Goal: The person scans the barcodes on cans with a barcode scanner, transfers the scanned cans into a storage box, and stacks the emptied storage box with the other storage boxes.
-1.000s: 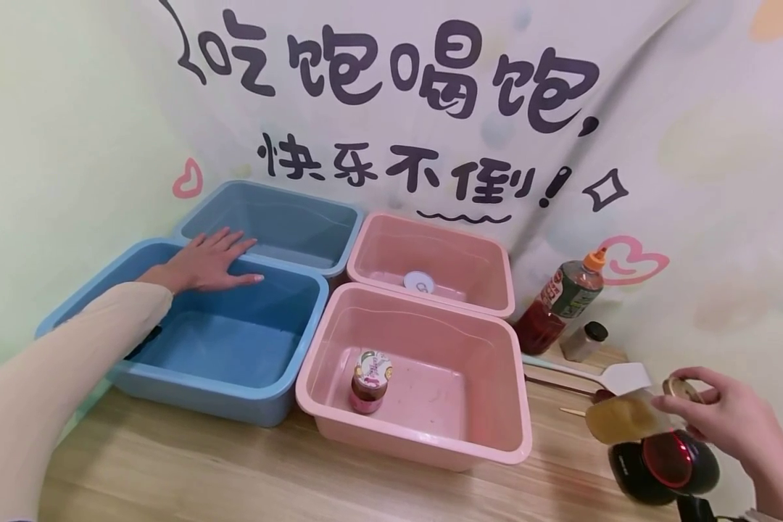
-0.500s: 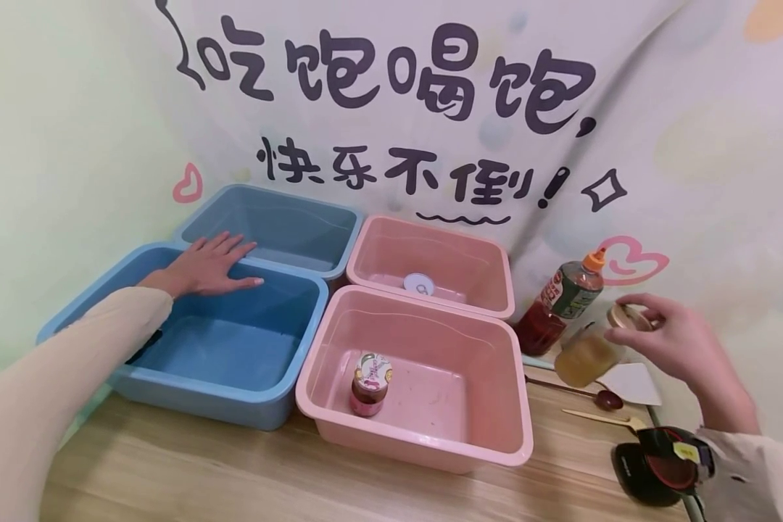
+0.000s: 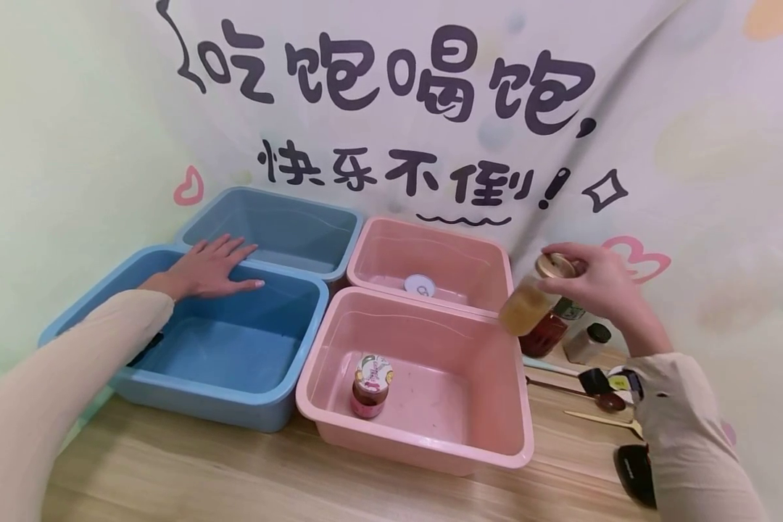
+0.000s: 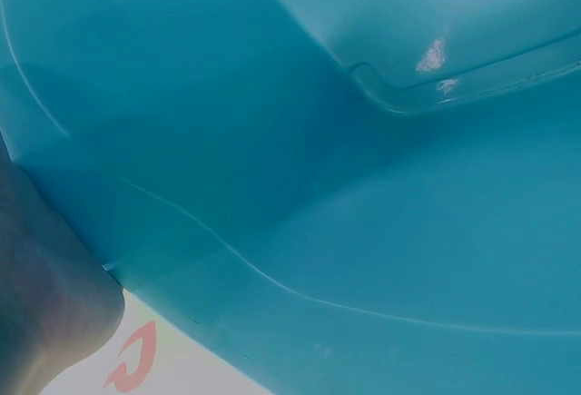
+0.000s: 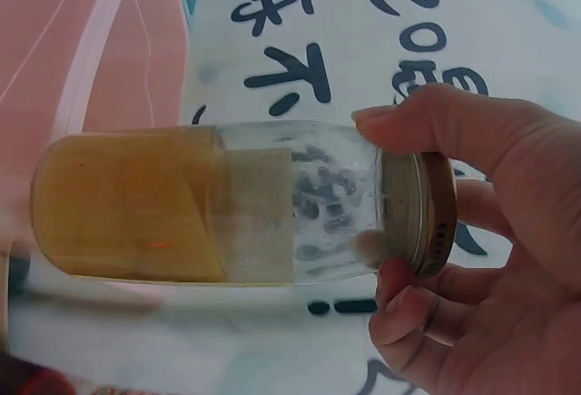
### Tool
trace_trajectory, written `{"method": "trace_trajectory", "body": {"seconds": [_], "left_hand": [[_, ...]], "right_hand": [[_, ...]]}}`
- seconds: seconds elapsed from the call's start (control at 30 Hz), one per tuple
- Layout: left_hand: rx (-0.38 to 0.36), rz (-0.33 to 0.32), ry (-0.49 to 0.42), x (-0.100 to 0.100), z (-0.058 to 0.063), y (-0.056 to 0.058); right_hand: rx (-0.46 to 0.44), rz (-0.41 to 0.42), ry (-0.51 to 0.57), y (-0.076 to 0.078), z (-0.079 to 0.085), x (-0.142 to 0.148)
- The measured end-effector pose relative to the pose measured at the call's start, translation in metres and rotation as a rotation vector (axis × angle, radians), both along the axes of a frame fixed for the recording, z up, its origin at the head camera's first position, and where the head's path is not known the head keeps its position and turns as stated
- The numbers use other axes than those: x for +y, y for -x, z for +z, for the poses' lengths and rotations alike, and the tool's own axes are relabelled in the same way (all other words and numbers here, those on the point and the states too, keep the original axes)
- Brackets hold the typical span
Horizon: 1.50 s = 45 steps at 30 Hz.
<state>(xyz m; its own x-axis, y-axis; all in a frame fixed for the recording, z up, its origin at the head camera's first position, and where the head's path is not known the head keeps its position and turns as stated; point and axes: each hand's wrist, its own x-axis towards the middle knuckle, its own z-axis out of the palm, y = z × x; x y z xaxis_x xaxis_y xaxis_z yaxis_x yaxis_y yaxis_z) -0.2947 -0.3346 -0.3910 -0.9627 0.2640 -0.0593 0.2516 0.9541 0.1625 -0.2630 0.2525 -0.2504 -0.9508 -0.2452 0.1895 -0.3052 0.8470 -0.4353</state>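
My right hand (image 3: 600,283) grips a clear glass jar (image 3: 525,308) by its gold lid and neck, near the right edge of the front pink bin (image 3: 414,444). The jar is tilted, and amber contents fill its lower part in the right wrist view. With fingers spread, my left hand (image 3: 215,267) rests at the adjoining rims of the front blue bin (image 3: 235,355) and the back blue bin (image 3: 283,225). Only part of that hand shows in the left wrist view. Inside the front pink bin stands a small jar (image 3: 369,395) with a patterned lid.
A back pink bin (image 3: 437,250) holds a white round piece (image 3: 420,285). To the right stand a partly hidden red sauce bottle (image 3: 543,337) and a dark-capped small jar (image 3: 586,343). Several utensils, including a dark spoon (image 3: 609,402), lie near a black object (image 3: 634,475).
My right hand has carried the glass jar leftward and up from the right side of the table to the pink bins' right edge. My left hand has stayed in place.
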Motion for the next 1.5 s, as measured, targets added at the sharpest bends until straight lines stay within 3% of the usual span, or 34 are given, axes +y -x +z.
{"method": "trace_trajectory", "body": {"seconds": [0.17, 0.73, 0.97, 1.2, 1.5], "left_hand": [[0.015, -0.001, 0.011, -0.001, -0.003, 0.001], [0.008, 0.001, 0.017, -0.002, -0.004, 0.003], [0.012, 0.002, 0.020, -0.001, -0.004, 0.001], [0.012, 0.002, 0.047, -0.002, 0.000, -0.003], [0.015, 0.002, 0.045, -0.001, 0.000, -0.002]], "right_hand": [[-0.043, 0.054, 0.026, 0.016, 0.000, -0.028], [-0.030, 0.262, 0.014, 0.074, -0.006, -0.120], [-0.076, 0.300, 0.053, 0.086, 0.001, -0.164], [-0.012, 0.346, 0.119, 0.094, 0.004, -0.210], [0.040, 0.340, 0.204, 0.107, -0.011, -0.259]]}}
